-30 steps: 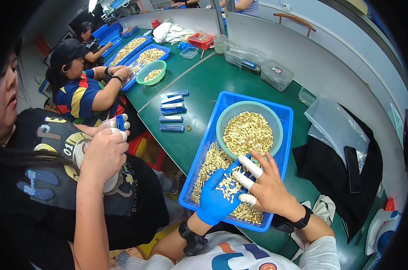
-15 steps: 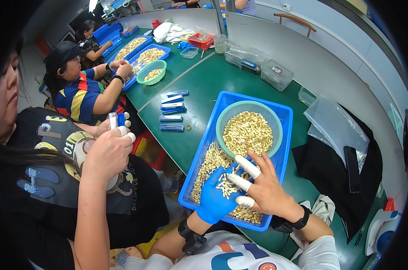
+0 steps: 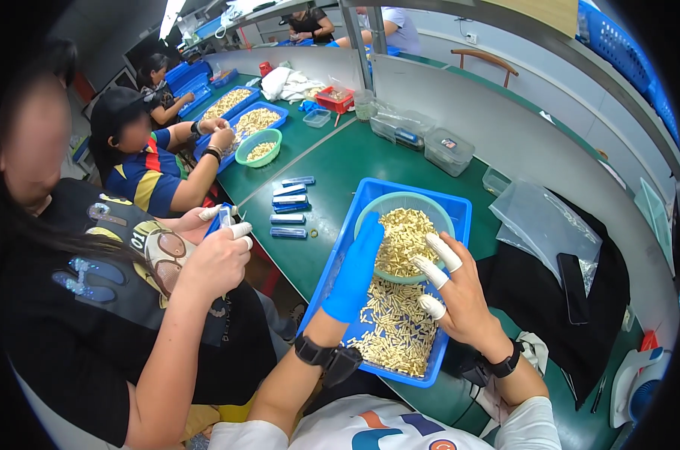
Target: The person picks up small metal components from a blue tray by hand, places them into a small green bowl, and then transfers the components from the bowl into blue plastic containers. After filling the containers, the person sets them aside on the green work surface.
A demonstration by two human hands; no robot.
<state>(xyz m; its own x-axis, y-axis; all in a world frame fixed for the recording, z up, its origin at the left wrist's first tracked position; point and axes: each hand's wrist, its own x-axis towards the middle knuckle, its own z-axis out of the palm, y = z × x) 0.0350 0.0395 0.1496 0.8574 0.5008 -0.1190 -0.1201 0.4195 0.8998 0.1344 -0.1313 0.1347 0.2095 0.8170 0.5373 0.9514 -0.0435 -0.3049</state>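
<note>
My left hand (image 3: 353,274), in a blue glove, lies flat with straight fingers against the left side of a round green basket (image 3: 428,203). No pieces show in it; its palm is turned from view. My right hand (image 3: 464,296) has white covers on the thumb and two fingers. It hovers at the basket's lower right rim, fingers spread and holding nothing visible. Small brass-coloured cylindrical pieces (image 3: 407,234) fill the basket. The basket sits in the far half of a blue tray (image 3: 466,217), where more loose pieces (image 3: 394,341) cover the near half.
Several small blue-and-white boxes (image 3: 289,201) lie left of the tray, beside a small ring (image 3: 314,233). Close on my left, a co-worker's hand (image 3: 218,259) holds a similar box. At right are a black cloth (image 3: 531,300), a phone (image 3: 573,289) and clear bags. Lidded plastic boxes (image 3: 449,150) stand behind.
My left hand has gone from cupping brass pieces to lying flat at the basket's left side. My right hand has moved apart from it, to the right. The whole view has shifted slightly.
</note>
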